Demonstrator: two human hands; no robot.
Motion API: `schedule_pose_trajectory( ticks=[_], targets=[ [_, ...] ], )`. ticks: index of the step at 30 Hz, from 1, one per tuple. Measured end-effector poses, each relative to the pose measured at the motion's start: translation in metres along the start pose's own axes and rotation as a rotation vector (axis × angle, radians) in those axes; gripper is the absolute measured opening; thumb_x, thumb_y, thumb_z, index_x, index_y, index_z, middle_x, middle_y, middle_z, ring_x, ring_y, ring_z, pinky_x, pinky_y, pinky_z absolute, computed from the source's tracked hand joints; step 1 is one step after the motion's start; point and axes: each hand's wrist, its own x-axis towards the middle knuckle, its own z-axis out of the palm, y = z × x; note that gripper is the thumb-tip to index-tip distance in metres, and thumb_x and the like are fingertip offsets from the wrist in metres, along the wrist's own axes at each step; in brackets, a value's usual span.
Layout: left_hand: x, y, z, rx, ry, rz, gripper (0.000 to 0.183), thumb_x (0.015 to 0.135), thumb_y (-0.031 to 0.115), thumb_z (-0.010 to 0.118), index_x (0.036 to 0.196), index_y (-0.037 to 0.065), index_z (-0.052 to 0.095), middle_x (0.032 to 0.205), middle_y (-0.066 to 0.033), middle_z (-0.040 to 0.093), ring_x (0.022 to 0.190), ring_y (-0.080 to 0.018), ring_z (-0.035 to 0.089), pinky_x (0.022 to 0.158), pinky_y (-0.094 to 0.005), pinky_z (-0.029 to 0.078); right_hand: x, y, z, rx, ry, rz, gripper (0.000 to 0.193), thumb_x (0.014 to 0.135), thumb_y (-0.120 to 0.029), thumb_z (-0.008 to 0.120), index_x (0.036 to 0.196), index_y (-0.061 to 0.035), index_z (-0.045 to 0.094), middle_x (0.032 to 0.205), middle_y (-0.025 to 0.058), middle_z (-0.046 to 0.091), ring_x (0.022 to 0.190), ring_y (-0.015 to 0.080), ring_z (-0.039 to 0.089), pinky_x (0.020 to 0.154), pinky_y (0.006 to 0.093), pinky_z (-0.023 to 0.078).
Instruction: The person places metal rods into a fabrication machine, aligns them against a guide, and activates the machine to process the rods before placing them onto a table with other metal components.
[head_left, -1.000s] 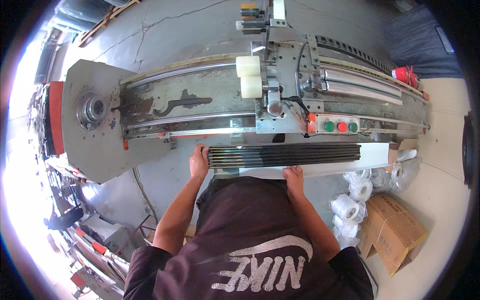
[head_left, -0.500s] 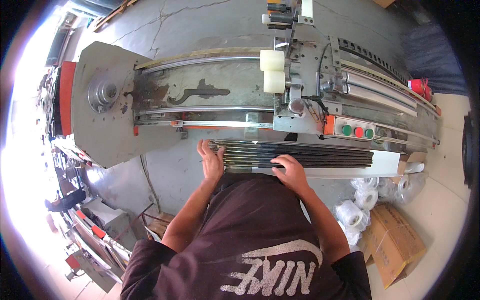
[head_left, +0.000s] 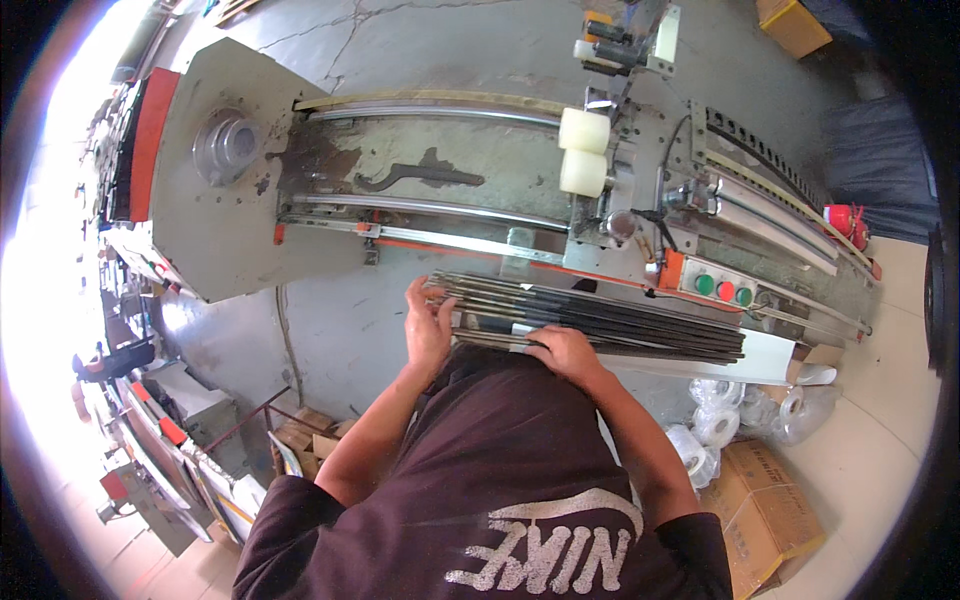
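Observation:
Several thin dark rods [head_left: 640,325] lie side by side in front of my body, black over most of their length and lighter, shiny toward the left ends. My left hand [head_left: 430,328] curls around those left ends, thumb on the near side and fingers on the far side. With bent fingers, my right hand [head_left: 565,353] pinches the rod nearest my body, around its middle. A gap separates this rod from the others on the left part, where a pale surface shows between. A white sheet or board [head_left: 765,358] sticks out beneath the rods at the right.
A long grey machine bed [head_left: 420,155] with rails runs beyond the rods. It carries two white rollers [head_left: 583,150], a hook-shaped wrench [head_left: 420,177] and a button panel [head_left: 725,285]. Clear plastic rolls [head_left: 715,425] and a cardboard box [head_left: 762,510] stand at the lower right.
My right hand has moved left and nearer my body, and the nearest rod now lies apart from the bundle. My left hand stays at the rod ends. The whole view has tilted slightly.

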Motion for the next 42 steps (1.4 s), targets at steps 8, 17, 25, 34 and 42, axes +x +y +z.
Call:
schedule_pose_trajectory(
  ticks=[8,17,25,34,42],
  targets=[
    [0.052,0.077,-0.001,-0.130,0.074,0.161,0.053,0.100,0.004,0.069,0.146,0.003,0.043,0.072,-0.0086,0.065,0.062,-0.0182,0.061,0.062,-0.0327,0.050,-0.004,-0.083,-0.113,-0.170,0.152,0.083,0.026,0.095,-0.032,0.072,0.107,-0.0084,0.075,0.101,0.0153,0.074,0.093,0.0374,0.072,0.080,0.0483,0.059],
    [0.158,0.160,0.020,-0.281,0.221,0.251,0.049,0.102,0.008,0.069,0.145,0.005,0.045,0.076,-0.0017,0.063,0.068,-0.0100,0.055,0.064,-0.0282,0.046,0.050,-0.065,-0.220,-0.458,0.575,-0.174,0.025,0.086,-0.029,0.085,0.093,-0.0085,0.074,0.081,0.0050,0.068,0.076,0.0275,0.069,0.065,0.0390,0.056],
    [0.215,0.198,0.034,0.030,0.127,0.257,0.026,0.111,0.028,0.058,0.120,0.008,0.070,0.062,-0.0014,0.050,0.059,-0.0085,0.043,0.054,-0.0306,0.035,0.108,-0.018,-0.264,-0.401,0.606,-0.174,0.023,0.085,-0.027,0.083,0.097,-0.0105,0.074,0.086,0.0044,0.069,0.085,0.0271,0.070,0.073,0.0397,0.058],
    [0.263,0.193,0.069,0.129,0.062,0.271,0.021,0.105,0.023,0.066,0.121,0.009,0.063,0.063,-0.0112,0.059,0.054,-0.0295,0.054,0.056,-0.0440,0.044,0.140,0.012,-0.261,-0.294,0.648,-0.030,0.025,0.084,-0.024,0.083,0.099,-0.0095,0.071,0.094,0.0066,0.069,0.092,0.0308,0.069,0.080,0.0437,0.056],
    [0.264,0.180,0.071,0.270,-0.076,0.303,0.026,0.102,0.021,0.069,0.125,0.010,0.062,0.064,-0.0111,0.057,0.057,-0.0290,0.057,0.058,-0.0440,0.045,0.140,0.011,-0.263,-0.285,0.498,0.035,0.025,0.086,-0.021,0.082,0.099,-0.0078,0.065,0.095,0.0087,0.068,0.089,0.0344,0.068,0.077,0.0442,0.055]
  ],
)
